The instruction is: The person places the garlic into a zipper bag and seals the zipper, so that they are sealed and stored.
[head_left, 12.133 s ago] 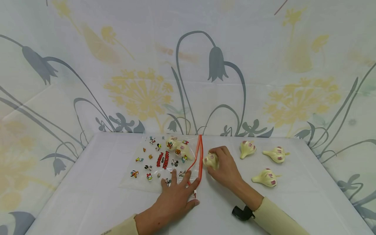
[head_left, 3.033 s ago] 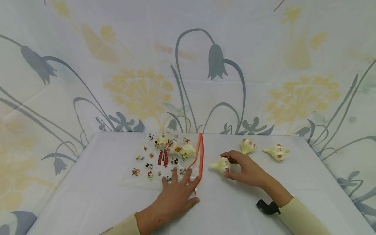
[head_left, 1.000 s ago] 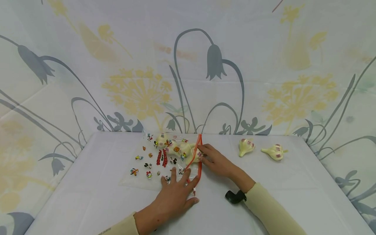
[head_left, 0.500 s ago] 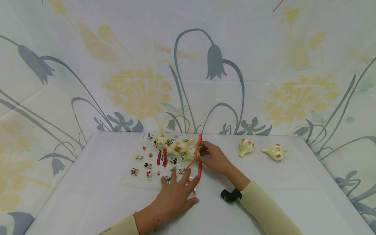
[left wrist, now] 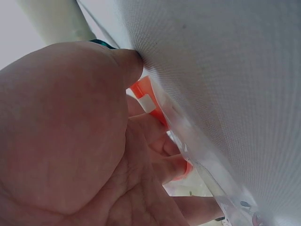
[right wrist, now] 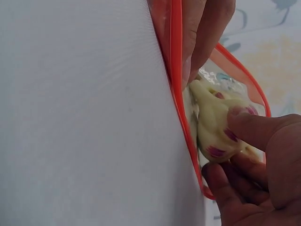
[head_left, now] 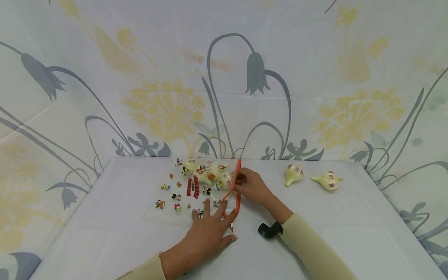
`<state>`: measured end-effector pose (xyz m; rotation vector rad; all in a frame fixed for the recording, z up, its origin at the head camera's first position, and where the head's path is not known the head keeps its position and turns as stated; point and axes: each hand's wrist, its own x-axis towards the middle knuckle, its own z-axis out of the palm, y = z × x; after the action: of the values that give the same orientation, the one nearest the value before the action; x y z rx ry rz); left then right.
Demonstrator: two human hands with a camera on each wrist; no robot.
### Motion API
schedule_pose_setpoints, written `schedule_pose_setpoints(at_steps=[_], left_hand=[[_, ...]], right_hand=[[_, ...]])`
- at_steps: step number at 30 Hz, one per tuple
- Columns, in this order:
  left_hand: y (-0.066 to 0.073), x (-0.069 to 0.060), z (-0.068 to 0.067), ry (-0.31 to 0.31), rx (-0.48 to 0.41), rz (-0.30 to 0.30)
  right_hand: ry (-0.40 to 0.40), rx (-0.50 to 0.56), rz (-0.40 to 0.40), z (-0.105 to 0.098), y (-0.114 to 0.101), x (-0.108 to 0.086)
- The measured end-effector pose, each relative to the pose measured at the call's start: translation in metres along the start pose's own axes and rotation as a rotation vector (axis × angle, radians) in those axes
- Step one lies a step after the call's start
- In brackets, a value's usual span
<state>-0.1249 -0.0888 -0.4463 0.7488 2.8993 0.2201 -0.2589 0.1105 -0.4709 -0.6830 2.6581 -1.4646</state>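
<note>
A clear zip bag [head_left: 168,213] printed with cartoon figures lies flat, its red-edged mouth [head_left: 238,202] facing right. My left hand [head_left: 206,235] rests on the bag's near corner with fingers spread; in the left wrist view its fingers lie by the red strip with a white slider [left wrist: 146,103]. At the mouth, my right hand [head_left: 254,189] pinches a garlic bulb [right wrist: 214,125] between thumb and fingers, the bulb lying within the red rim. Several pale garlic bulbs [head_left: 191,168] show through the plastic, partly hidden by the print.
Two more garlic bulbs, one [head_left: 293,175] nearer and one [head_left: 328,181] farther right, lie on the white table [head_left: 336,225]. A dark wrist camera [head_left: 270,230] sits below the right wrist. A floral-patterned cloth [head_left: 308,77] stands behind the table's back edge.
The right hand picked up the nearest garlic bulb on the right and carried it left into the bag's mouth. Bulbs inside have shifted slightly deeper. My left hand has stayed in place.
</note>
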Motion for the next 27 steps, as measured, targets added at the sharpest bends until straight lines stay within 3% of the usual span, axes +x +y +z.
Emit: schedule_pose_setpoints(at_steps=[4,14,27], left_hand=[[0.000,0.000,0.002,0.000,0.002,-0.002],[-0.001,-0.001,0.003,0.014,0.008,0.007],[-0.001,-0.001,0.001,0.028,0.017,0.019]], right_hand=[[0.009,0.036,-0.007,0.005,0.001,0.004],[0.080,0.087,0.083,0.016,-0.002,0.011],[0.100,0.137,0.114,0.021,0.000,0.012]])
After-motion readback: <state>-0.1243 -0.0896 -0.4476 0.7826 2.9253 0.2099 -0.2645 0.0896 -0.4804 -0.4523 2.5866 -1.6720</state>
